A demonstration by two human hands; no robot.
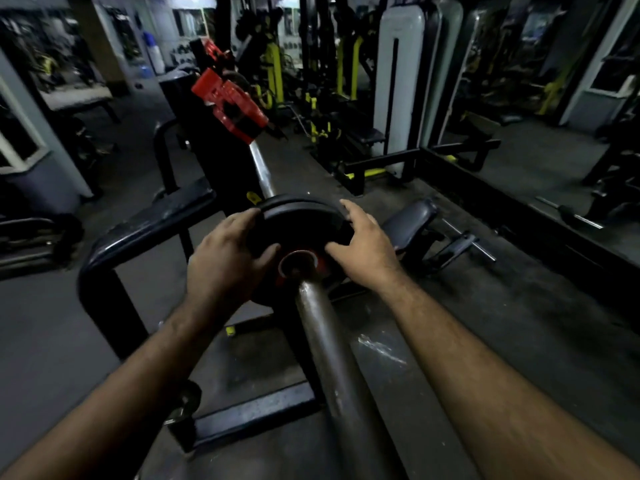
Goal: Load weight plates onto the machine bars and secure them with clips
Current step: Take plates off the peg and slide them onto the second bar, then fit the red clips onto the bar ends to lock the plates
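A black weight plate point(300, 221) with a red hub sits on the thick steel bar point(325, 344) that runs toward me. My left hand point(225, 258) grips the plate's left rim, thumb near the hub. My right hand point(363, 249) rests on its right rim with fingers spread and the thumb on the plate's face. Beyond the plate the thinner bar continues up to a red clip point(230, 103) near its far end.
A black padded rail of the machine frame point(145, 230) bends around on the left. A small padded seat point(412, 220) and a chrome peg point(474, 242) lie to the right. Other gym machines, yellow-trimmed racks and a white upright pad point(398, 81) fill the background.
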